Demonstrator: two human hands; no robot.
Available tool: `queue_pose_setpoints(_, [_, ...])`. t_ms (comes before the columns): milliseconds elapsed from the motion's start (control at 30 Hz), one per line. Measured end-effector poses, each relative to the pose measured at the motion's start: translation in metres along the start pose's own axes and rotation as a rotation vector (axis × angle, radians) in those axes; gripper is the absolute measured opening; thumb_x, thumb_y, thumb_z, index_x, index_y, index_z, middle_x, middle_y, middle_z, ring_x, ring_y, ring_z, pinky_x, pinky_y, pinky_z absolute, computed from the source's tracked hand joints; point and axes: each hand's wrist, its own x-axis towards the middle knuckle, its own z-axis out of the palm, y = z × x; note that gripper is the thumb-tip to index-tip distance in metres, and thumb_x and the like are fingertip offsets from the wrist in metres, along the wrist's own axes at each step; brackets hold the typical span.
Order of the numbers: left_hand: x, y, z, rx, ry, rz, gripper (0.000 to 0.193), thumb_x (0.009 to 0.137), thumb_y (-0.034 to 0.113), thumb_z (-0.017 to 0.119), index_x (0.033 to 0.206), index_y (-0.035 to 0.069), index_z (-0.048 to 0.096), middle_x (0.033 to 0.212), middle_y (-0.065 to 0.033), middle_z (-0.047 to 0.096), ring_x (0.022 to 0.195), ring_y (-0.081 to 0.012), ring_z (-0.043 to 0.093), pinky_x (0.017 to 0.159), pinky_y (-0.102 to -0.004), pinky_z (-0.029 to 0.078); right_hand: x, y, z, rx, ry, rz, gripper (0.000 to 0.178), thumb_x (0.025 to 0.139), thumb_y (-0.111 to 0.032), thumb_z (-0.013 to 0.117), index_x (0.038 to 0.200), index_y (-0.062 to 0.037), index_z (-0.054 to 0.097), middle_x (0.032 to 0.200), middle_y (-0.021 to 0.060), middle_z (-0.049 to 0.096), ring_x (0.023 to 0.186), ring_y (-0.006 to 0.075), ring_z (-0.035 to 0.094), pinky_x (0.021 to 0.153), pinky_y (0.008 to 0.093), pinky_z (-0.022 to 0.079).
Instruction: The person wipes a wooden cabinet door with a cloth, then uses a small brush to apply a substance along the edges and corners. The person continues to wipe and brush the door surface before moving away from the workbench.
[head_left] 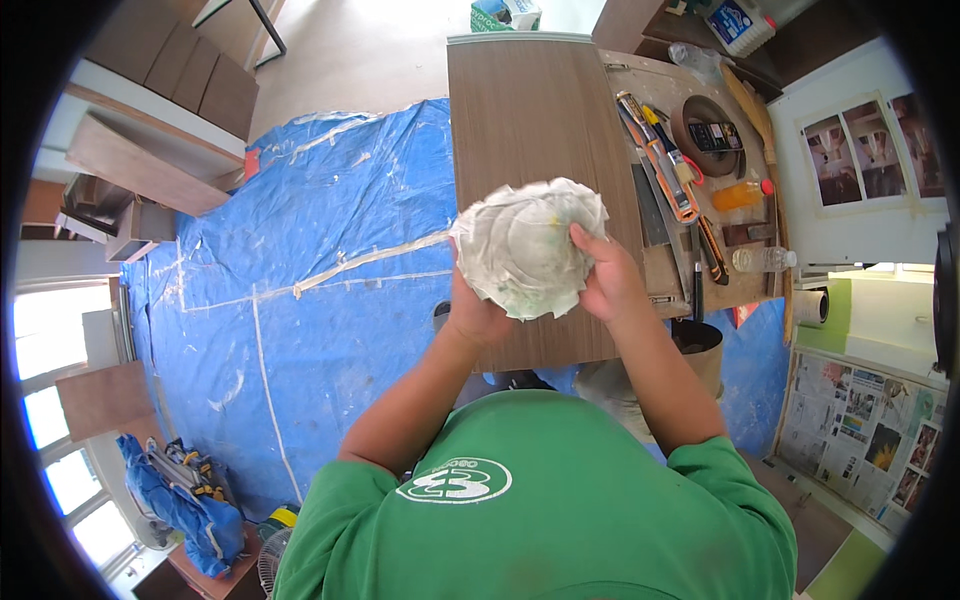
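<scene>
Holding pale cloth [530, 250]: gripped at opposite sides by both hands [612, 284], over the brown panel [530, 110]
Next cloth move: even support seems needed

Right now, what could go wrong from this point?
The crumpled pale bundle carries yellowish and greenish marks, so it might smudge the wood-grain panel if it touches down. A sideways swing of the right hand could also knock the orange tool lying beside the panel.
</scene>
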Motion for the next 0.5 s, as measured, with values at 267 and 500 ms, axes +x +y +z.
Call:
queue_pose_setpoints(267, [-0.013, 0.012, -0.008, 0.278, 0.165, -0.024, 0.058, 0.104, 0.030, 0.056, 0.153, 0.004, 0.039, 0.151, -0.0144, 0.051, 0.137, -0.0317, 0.052, 0.114, -0.0504, 0.045, 0.017, 0.003, 0.015, -0.057, -0.089, 0.053, 0.038, 0.101, -0.017, 0.065, 0.135, -0.0018, 0.057, 0.129, 0.0099, 0.065, 0.116, 0.0235, 0.065, 0.101, 0.0411, 0.054])
queue_pose_setpoints(500, [0.013, 0.055, -0.035, 0.354, 0.457, 0.261, 0.052, 0.097, 0.007, 0.062, 0.146, 0.000, 0.046, 0.139, -0.0134, 0.059, 0.125, -0.0299, 0.061, 0.106, -0.0441, 0.051, 0.098, 0.016, -0.039, -0.850, 0.263, -0.303, 0.038, 0.102, -0.038, 0.063, 0.130, -0.0114, 0.062, 0.122, 0.0086, 0.068, 0.109, 0.0226, 0.063, 0.094, 0.0414, 0.051])
